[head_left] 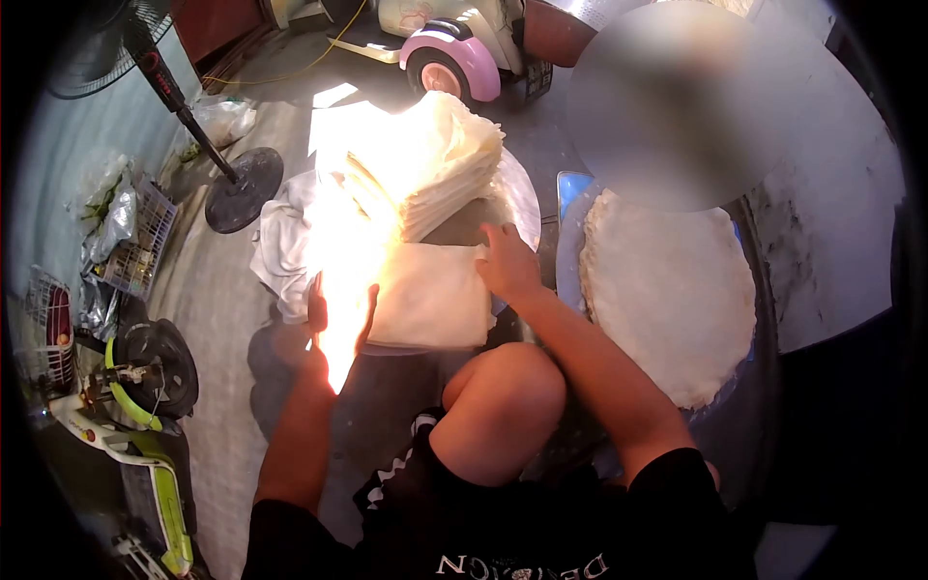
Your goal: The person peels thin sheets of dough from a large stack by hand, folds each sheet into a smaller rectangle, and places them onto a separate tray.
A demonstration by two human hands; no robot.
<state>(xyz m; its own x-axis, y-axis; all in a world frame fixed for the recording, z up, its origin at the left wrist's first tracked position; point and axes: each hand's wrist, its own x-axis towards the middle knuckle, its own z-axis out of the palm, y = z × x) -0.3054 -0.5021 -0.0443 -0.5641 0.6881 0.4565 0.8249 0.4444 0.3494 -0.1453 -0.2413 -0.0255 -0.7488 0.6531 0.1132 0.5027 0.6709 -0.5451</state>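
Observation:
A squared pile of thin, pale, dough-like sheets (432, 295) lies in front of my knee on a round, light-coloured base (519, 193). My left hand (340, 324) is at the pile's left edge, thumb apart from the fingers; strong sunlight washes out much of it. At the upper right corner of the pile is my right hand (509, 263), its thumb at the sheets' edge and its fingers apart. Behind, a taller stack of folded pale sheets (449, 179) rises, its left part lost in glare. White cloth (282, 246) is bunched to the left.
To the right, a large rounded pale sheet (672, 290) lies on a blue-edged tray (574, 186). A fan stand (244, 190), baskets (145, 237) and a green scooter (159, 474) stand left. A pink-fendered toy vehicle (452, 58) is behind. A blurred patch covers the upper right.

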